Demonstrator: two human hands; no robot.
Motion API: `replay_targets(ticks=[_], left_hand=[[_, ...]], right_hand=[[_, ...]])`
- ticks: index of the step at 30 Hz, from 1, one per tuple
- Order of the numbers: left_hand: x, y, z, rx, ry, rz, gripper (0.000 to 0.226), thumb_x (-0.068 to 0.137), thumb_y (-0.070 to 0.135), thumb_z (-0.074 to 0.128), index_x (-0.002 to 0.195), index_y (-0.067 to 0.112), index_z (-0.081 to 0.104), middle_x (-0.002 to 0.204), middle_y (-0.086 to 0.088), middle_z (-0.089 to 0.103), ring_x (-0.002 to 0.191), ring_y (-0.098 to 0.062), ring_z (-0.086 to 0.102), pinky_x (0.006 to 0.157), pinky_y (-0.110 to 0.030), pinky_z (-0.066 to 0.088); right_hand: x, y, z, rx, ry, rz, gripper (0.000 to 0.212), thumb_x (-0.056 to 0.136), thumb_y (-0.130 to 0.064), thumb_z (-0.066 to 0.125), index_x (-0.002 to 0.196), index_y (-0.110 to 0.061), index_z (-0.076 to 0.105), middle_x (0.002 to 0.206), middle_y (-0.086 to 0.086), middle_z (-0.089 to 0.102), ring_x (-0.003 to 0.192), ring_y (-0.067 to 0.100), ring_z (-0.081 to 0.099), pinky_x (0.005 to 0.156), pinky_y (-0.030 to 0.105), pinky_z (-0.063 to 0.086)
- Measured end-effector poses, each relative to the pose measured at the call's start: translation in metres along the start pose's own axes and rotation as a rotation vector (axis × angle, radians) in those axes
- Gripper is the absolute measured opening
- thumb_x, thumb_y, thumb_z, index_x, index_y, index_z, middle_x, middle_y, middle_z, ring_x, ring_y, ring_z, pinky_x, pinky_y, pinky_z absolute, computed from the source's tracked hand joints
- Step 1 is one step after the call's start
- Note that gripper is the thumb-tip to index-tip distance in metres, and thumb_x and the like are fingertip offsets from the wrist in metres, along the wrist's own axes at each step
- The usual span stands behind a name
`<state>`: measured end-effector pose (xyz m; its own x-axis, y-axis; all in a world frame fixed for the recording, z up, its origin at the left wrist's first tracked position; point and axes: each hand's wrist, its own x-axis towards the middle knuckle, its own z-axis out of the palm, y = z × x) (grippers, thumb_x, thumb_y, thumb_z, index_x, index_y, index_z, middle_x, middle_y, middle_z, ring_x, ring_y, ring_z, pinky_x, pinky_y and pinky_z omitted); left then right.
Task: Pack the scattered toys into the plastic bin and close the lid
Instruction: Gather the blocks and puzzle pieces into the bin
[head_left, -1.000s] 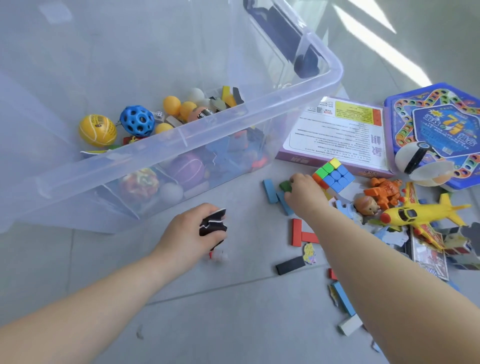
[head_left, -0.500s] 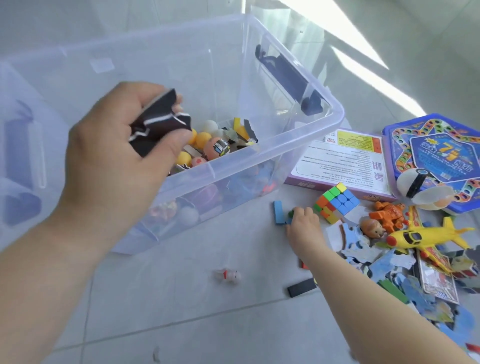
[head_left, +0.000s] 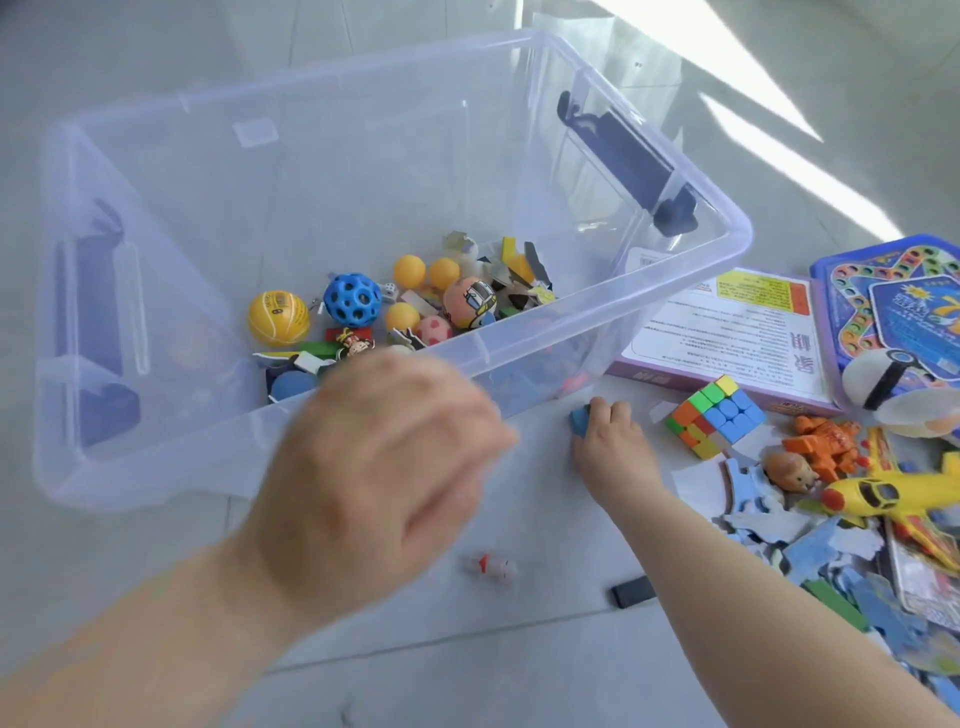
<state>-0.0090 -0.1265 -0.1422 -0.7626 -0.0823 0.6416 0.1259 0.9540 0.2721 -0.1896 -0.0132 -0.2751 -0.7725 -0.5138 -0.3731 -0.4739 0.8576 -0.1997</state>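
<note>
Head cam: clear plastic bin is seen lidless on the floor, w/ balls & small toys piled at its near-right corner. Left hand is blurred over the bin's front rim, so open or holding smth can't be told. Right hand is curled round a blue block just beside the bin, w/ a puzzle cube & yellow plane scattered nearby.

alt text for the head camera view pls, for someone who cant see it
A person's blurred left hand hangs over the near rim of a clear plastic bin part-filled with balls and small toys. Their right hand grips a blue block on the floor beside a puzzle cube and scattered toys.
</note>
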Motion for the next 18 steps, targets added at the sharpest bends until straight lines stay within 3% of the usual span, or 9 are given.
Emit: replay_targets(ticks=[4, 6, 9, 10, 12, 14, 16, 18], left_hand=[[-0.062, 0.019, 0.047, -0.117, -0.274, -0.013, 0.012, 0.084, 0.024, 0.049, 0.095, 0.025, 0.051, 0.093, 0.008, 0.061, 0.082, -0.009, 0.051, 0.072, -0.022, 0.045], [-0.087, 0.018, 0.072, -0.037, -0.442, -0.046, 0.034, 0.067, 0.036, 0.054, 0.099, 0.028, 0.046, 0.102, 0.011, 0.052, 0.085, -0.005, 0.046, 0.066, -0.020, 0.049], [-0.114, 0.013, 0.098, 0.038, -0.642, -0.111, 0.085, 0.028, 0.057, 0.078, 0.101, 0.029, 0.043, 0.097, 0.009, 0.069, 0.090, -0.006, 0.049, 0.059, -0.013, 0.052], [-0.118, 0.010, 0.104, 0.049, -0.656, -0.131, 0.089, 0.024, 0.058, 0.078, 0.100, 0.029, 0.043, 0.092, 0.009, 0.071, 0.088, -0.006, 0.054, 0.057, -0.012, 0.051], [-0.120, 0.000, 0.115, 0.043, -0.628, -0.115, 0.061, 0.044, 0.045, 0.063, 0.099, 0.028, 0.042, 0.093, 0.012, 0.062, 0.083, -0.008, 0.051, 0.050, -0.011, 0.049], [-0.117, -0.010, 0.125, 0.025, -0.618, -0.071, 0.036, 0.057, 0.030, 0.043, 0.093, 0.027, 0.041, 0.086, 0.010, 0.045, 0.070, -0.009, 0.049, 0.039, -0.012, 0.043], [-0.117, -0.017, 0.133, 0.034, -0.605, -0.055, 0.033, 0.059, 0.028, 0.060, 0.084, 0.026, 0.039, 0.073, 0.009, 0.045, 0.051, -0.010, 0.055, 0.032, -0.014, 0.036], [-0.117, -0.017, 0.139, 0.021, -0.606, -0.067, 0.054, 0.047, 0.024, 0.080, 0.080, 0.027, 0.037, 0.067, 0.011, 0.047, 0.046, -0.008, 0.054, 0.032, -0.014, 0.036]], right_hand=[[-0.010, 0.007, 0.003, -0.020, -0.007, 0.003, 0.043, 0.096, -0.016, 0.034, 0.137, -0.005, 0.024, 0.129, 0.018, 0.036, 0.115, 0.035, 0.047, 0.086, 0.039, 0.040], [-0.019, 0.011, 0.001, 0.007, -0.006, -0.010, 0.045, 0.097, -0.019, 0.034, 0.138, -0.007, 0.024, 0.131, 0.017, 0.034, 0.112, 0.036, 0.048, 0.086, 0.040, 0.040], [-0.035, 0.012, -0.013, 0.184, 0.094, -0.041, 0.043, 0.095, -0.019, 0.039, 0.136, -0.008, 0.030, 0.130, 0.016, 0.035, 0.105, 0.037, 0.050, 0.079, 0.040, 0.042], [-0.039, 0.012, -0.018, 0.267, 0.167, -0.065, 0.044, 0.094, -0.019, 0.041, 0.136, -0.008, 0.031, 0.130, 0.016, 0.035, 0.105, 0.036, 0.050, 0.078, 0.038, 0.041], [-0.050, 0.009, -0.033, 0.450, 0.333, -0.131, 0.051, 0.091, -0.025, 0.042, 0.136, -0.006, 0.031, 0.126, 0.015, 0.037, 0.107, 0.030, 0.047, 0.079, 0.028, 0.035], [-0.065, -0.001, -0.056, 0.622, 0.533, -0.241, 0.064, 0.082, -0.036, 0.035, 0.134, 0.000, 0.033, 0.113, 0.007, 0.036, 0.100, 0.015, 0.039, 0.078, 0.009, 0.030], [-0.077, -0.016, -0.086, 0.731, 0.728, -0.389, 0.063, 0.080, -0.032, 0.032, 0.131, 0.004, 0.034, 0.106, -0.004, 0.034, 0.096, 0.006, 0.033, 0.082, -0.004, 0.026], [-0.078, -0.035, -0.116, 0.763, 0.879, -0.532, 0.056, 0.083, -0.024, 0.034, 0.130, 0.007, 0.033, 0.103, -0.012, 0.032, 0.097, -0.003, 0.036, 0.083, -0.006, 0.027]])
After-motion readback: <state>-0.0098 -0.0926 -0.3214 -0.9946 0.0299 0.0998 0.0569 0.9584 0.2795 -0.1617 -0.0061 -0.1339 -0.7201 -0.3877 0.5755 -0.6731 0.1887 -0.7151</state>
